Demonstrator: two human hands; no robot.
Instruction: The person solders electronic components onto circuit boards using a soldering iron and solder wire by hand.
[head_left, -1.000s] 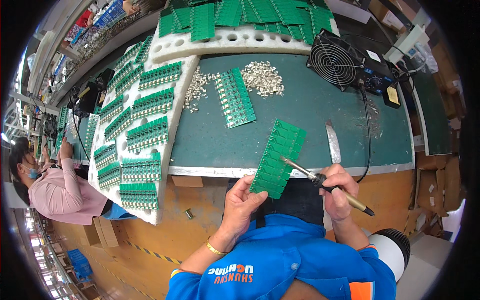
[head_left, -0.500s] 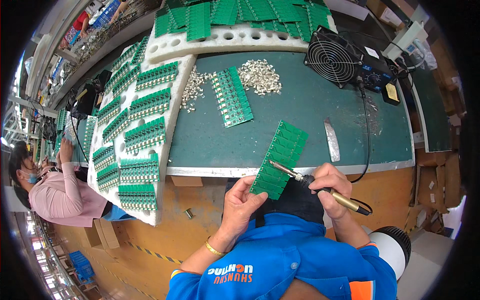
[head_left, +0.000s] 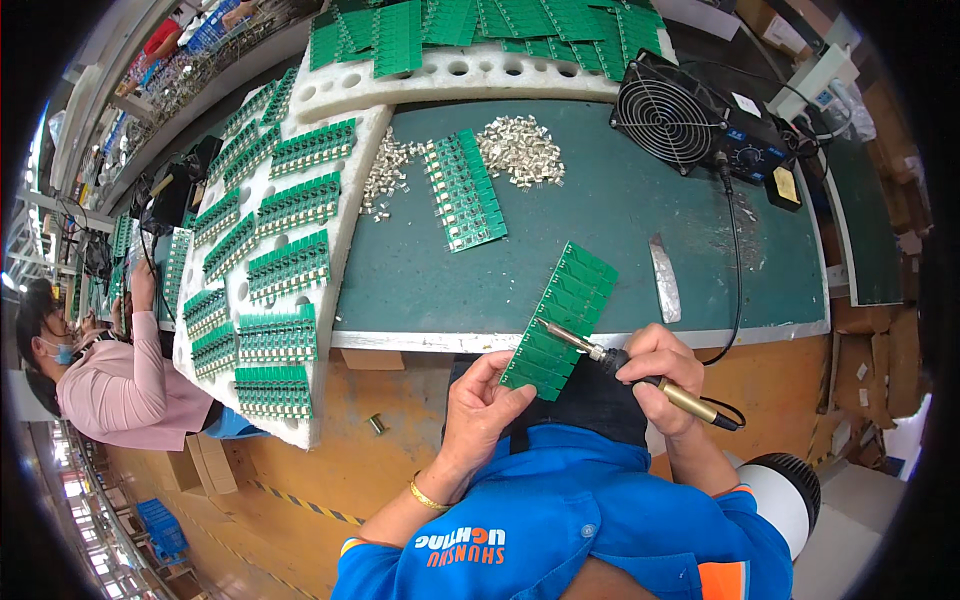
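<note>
My left hand (head_left: 484, 400) pinches the lower left corner of a green circuit board panel (head_left: 572, 300), held tilted just off the bench's front edge. Fingers and thumb of my right hand (head_left: 662, 378) wrap round a soldering iron (head_left: 690, 402) with a gold-coloured handle. Its metal tip lies over the panel near the left edge; whether it touches cannot be made out. On the bench beyond, another panel (head_left: 465, 190) lies with white components along its left side. Small silvery-white connectors are heaped in one pile (head_left: 520, 152) right of it and another pile (head_left: 385, 175) left of it.
Populated boards stand in rows on a white foam slab (head_left: 345, 225) at left. Bare green panels (head_left: 400, 40) overlap on foam at the back. A black fan (head_left: 668, 118) and soldering station (head_left: 748, 155) stand at right, with a cable (head_left: 737, 270) hanging down. A co-worker (head_left: 130, 375) sits far left.
The iron's tip has shifted very slightly over the panel; both hands keep their grips. At far left the co-worker's raised hand has moved a little.
</note>
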